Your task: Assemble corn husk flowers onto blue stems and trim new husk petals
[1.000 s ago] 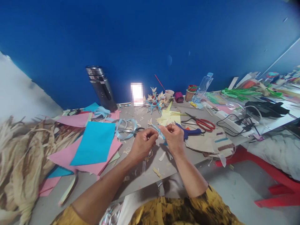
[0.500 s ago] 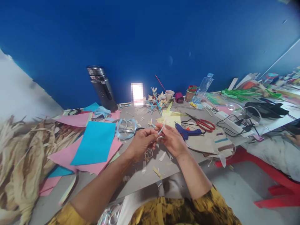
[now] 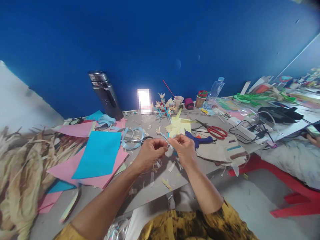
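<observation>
My left hand (image 3: 151,154) and my right hand (image 3: 185,150) meet over the middle of the table, fingertips pinched together. Between them is a thin pale blue strip (image 3: 163,134), part of which curls up beyond the fingers; the rest is hidden by them. Just past the hands lies pale yellow paper (image 3: 182,124). A blue glue gun (image 3: 201,140) rests beside my right hand, with red-handled scissors (image 3: 217,132) behind it. Left of my left hand is a loop of light blue ribbon (image 3: 132,139). A small branch of dried-husk flowers with blue stems (image 3: 163,109) stands farther back.
A dark flask (image 3: 106,96) stands back left, near blue paper (image 3: 98,154) and dried husks (image 3: 23,180). Along the wall are a paper cup (image 3: 178,100) and a plastic bottle (image 3: 215,91). A power strip (image 3: 243,129) with cables lies right, above a red chair (image 3: 280,180).
My right hand has turned, with its fingers folded down toward my left fingertips. The strip that showed between the hands is now mostly covered. The view has shifted slightly.
</observation>
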Demonstrator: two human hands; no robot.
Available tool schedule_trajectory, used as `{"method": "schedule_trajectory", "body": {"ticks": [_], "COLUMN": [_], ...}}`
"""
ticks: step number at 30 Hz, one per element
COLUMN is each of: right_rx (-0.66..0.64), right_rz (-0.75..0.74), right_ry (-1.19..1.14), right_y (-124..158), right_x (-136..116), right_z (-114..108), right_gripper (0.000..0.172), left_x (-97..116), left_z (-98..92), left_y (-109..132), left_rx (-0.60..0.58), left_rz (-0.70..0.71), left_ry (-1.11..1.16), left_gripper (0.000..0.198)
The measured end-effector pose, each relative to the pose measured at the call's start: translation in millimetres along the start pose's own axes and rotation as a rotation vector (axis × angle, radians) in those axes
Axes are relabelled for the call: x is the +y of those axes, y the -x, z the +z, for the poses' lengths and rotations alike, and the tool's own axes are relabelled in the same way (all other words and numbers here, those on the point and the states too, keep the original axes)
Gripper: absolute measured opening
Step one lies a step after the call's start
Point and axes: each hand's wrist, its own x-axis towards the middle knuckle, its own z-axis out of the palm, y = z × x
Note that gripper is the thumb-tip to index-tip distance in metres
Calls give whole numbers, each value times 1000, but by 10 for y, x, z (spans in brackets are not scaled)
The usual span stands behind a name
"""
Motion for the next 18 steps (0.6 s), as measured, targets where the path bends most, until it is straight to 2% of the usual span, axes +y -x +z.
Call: {"method": "schedule_trajectory", "body": {"ticks": [3, 5, 9, 12, 15, 18], "right_rx": [44, 59, 107, 161, 181, 55], "right_rz": [-17, -26, -41, -53, -57, -24], "right_ry": [106, 141, 216, 257, 272, 200], "right_y": [18, 24, 27, 24, 9, -17], "right_x": [-51, -63, -37, 8, 52, 78], "right_z": [28, 49, 102, 150, 175, 142], "right_gripper": [27, 28, 30, 33, 35, 40], "left_x": [13, 8, -48, -101, -134, -148], "left_z": [-20, -26, 16, 70, 78, 9], "left_y": [1, 6, 17, 12, -10, -55], "left_rx": [-18, -17, 131, 189, 246, 239], "left_rz": [12, 77, 304, 375, 354, 161], "left_ry": [-33, -129, -454, -560, -538, -319], "left_gripper": [14, 11, 13, 17, 16, 11]}}
